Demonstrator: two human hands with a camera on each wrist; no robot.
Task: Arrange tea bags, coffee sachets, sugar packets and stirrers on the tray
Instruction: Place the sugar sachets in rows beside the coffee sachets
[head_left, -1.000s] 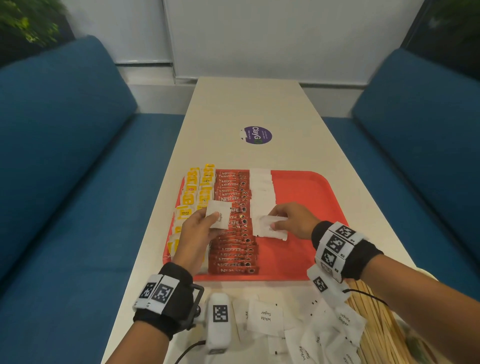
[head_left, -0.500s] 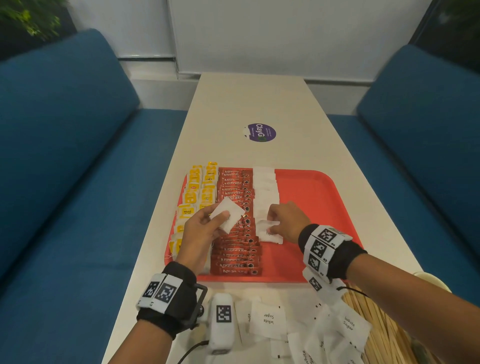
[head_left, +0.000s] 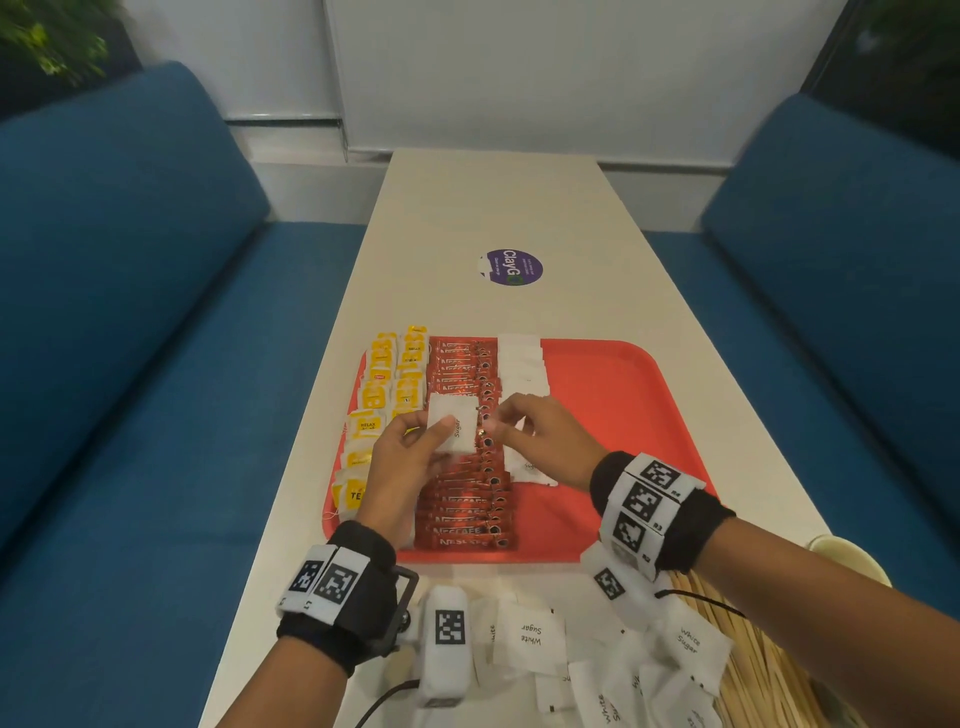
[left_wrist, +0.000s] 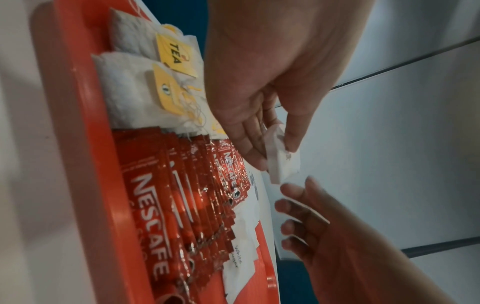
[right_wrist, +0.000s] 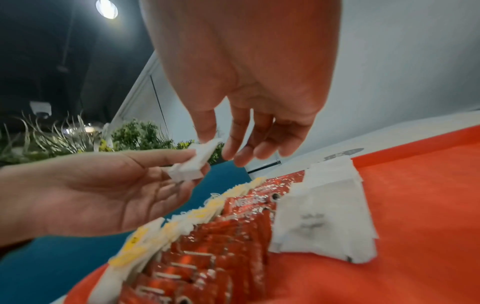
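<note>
My left hand (head_left: 410, 457) pinches a small stack of white sugar packets (head_left: 453, 422) between thumb and fingers, above the red coffee sachets (head_left: 467, 499). My right hand (head_left: 540, 436) reaches in from the right with loose fingers almost at the stack's edge, holding nothing. The red tray (head_left: 623, 415) carries a column of yellow tea bags (head_left: 384, 395), the sachets, and a row of sugar packets (head_left: 522, 364). In the left wrist view the held packets (left_wrist: 280, 160) sit just above the right hand's spread fingers (left_wrist: 293, 191). The right wrist view shows the stack (right_wrist: 192, 164) in the left hand (right_wrist: 103, 185).
Loose sugar packets (head_left: 530, 631) lie on the table's near edge, with wooden stirrers (head_left: 753, 675) and a paper cup (head_left: 841, 556) at the right. The tray's right half is bare. Blue sofas flank the table (head_left: 493, 197), and a purple sticker (head_left: 511, 267) lies beyond the tray.
My right hand left the sugar packet it laid on the tray and moved up and left to the stack. My left hand turned the stack more upright.
</note>
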